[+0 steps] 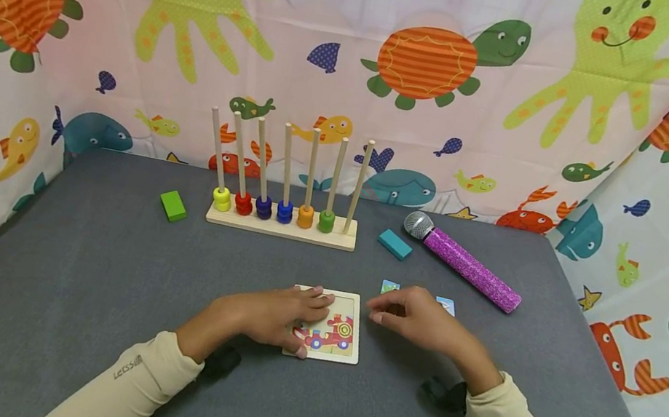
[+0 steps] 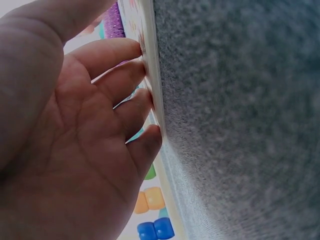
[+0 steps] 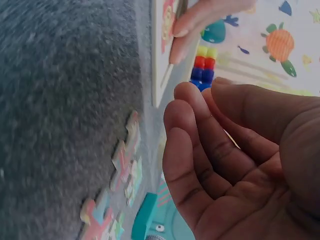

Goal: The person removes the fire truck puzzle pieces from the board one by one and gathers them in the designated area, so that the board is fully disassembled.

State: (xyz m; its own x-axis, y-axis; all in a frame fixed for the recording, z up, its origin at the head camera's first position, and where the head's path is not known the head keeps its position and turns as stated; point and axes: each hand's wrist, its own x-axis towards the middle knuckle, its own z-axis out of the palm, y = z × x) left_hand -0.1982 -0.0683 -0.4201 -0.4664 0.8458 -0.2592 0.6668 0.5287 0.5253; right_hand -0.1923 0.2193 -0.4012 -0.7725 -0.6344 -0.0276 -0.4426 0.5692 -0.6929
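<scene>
covering the table (image 1: pixel 95 287) is a grey felt-like cloth, and behind and beside it hangs a curtain (image 1: pixel 531 64) printed with turtles, octopuses and fish. near the front edge, at the middle, lies a puzzle board (image 1: pixel 344 347) with a red vehicle picture. the left hand (image 1: pixel 280 314) rests flat on it, fingers straight, tips pressing the board's face, as the left wrist view shows. the right hand (image 1: pixel 418 318) hovers just beside the board's right edge, fingers loosely curled with thumb near the fingertips; the right wrist view shows nothing between them. the hands are apart, close on either side of the board's right half. puzzle pieces (image 1: pixel 391 286) lie on the cloth just behind the right hand. toward the back edge stands a peg rack (image 1: pixel 281 225) with one coloured ring low on six of its seven rods. a green block (image 1: pixel 173 205) lies left of it, a teal block (image 1: pixel 395 244) right of it, touching nothing. a purple microphone (image 1: pixel 471 267) lies slantwise toward the back right corner.
</scene>
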